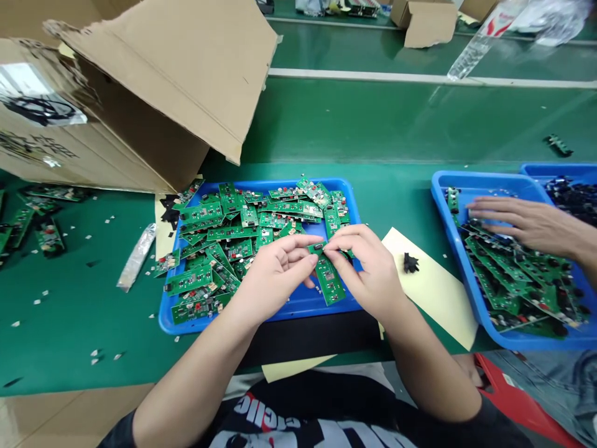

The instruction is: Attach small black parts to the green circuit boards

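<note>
Between my two hands is a green circuit board (330, 281), held by its upper end over the front right of a blue tray (298, 309). My left hand (282, 274) pinches the board's left edge with thumb and fingers. At the top right edge, the fingertips of my right hand (364, 261) are pressed together on the board; any small part between them is hidden. Many more circuit boards (200, 214) lie heaped in the tray. A small cluster of black pieces (411, 263) rests on yellow paper (433, 292) to the right of my right hand.
A large open cardboard box (186, 68) stands at the back left. Loose boards (49, 236) and a clear plastic strip (137, 257) lie on the left. Another person's hand (527, 224) reaches into a second blue tray (466, 292) of boards. A plastic bottle (480, 46) is at the back right.
</note>
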{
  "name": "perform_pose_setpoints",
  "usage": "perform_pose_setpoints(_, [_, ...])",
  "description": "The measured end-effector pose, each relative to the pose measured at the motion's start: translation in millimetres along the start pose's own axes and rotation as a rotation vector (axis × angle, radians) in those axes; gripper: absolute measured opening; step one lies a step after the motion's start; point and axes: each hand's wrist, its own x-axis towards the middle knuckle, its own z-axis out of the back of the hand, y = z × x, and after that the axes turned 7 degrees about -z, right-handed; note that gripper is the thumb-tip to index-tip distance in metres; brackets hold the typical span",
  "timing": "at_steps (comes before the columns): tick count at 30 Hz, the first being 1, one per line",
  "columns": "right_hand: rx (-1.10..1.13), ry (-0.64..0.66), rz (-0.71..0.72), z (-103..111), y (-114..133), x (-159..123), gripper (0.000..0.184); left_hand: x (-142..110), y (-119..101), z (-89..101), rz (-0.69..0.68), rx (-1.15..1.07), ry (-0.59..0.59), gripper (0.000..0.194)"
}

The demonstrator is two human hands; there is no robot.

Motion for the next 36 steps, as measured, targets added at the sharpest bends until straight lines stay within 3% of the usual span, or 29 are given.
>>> perform_pose_setpoints(9, [0.022, -0.08, 0.017, -2.1, 5.3, 0.5, 0.013, -1.1, 0.1, -1.4, -0.013, -0.058, -0.003, 0.027])
perform_pose_setpoints(36, [-0.086, -0.099, 0.124, -2.8, 3.0, -1.7, 0.018, -1.5, 4.2, -5.4, -0.104, 0.035, -0.1, 0.024])
